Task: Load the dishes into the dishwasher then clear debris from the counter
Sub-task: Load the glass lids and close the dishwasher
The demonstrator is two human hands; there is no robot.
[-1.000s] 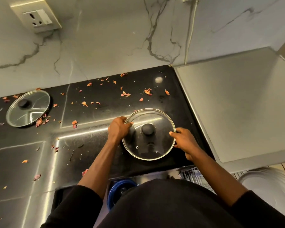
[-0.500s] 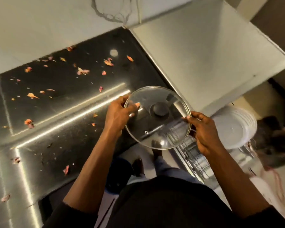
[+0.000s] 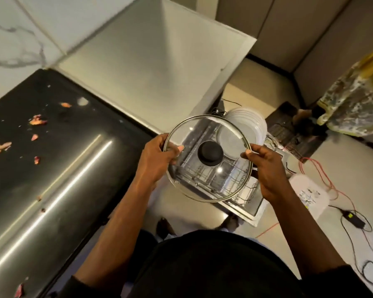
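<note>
Black glossy counter on left, streaked with light glare. Pale grey unit top beside it, butting its right edge. Open wire dishwasher rack lower down, right of counter, seen partly through glass. Glass lid with metal rim, held in air over that rack, clear of counter, roughly level. Stack of white plates at rack's far end, just behind lid. Left hand gripping lid's left rim, thumb on top, fingers curled under. Right hand pinching right rim, thumb on glass. Black knob at lid's centre, untouched. Pinkish petal debris scattered on counter's far part.
</note>
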